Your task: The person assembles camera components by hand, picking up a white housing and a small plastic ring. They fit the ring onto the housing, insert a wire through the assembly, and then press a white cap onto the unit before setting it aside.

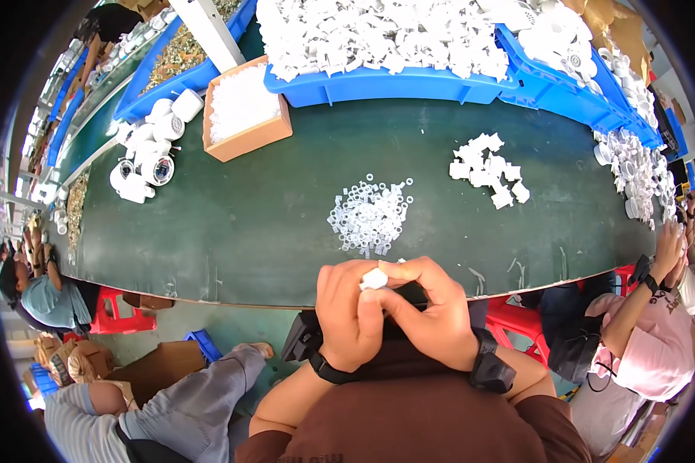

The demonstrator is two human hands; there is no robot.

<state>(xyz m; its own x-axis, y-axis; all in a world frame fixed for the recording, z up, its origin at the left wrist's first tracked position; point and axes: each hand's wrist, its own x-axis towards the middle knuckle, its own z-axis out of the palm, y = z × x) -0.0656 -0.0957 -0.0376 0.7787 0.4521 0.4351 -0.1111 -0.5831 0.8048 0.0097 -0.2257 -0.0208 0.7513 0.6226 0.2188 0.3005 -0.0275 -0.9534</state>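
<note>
Both my hands meet at the near edge of the dark green table (232,224). My left hand (349,312) and my right hand (432,309) pinch one small white plastic part (374,278) between their fingertips. Just beyond my hands lies a heap of small clear plastic rings (369,214). Farther right sits a pile of white plastic fittings (488,170). I wear a black band on each wrist.
A cardboard box of small white pieces (243,108) stands at the back left beside white round parts (148,150). Blue bins heaped with white fittings (394,38) line the far edge. Other people sit at my left and right; one person's hand (666,248) rests on the table's right edge.
</note>
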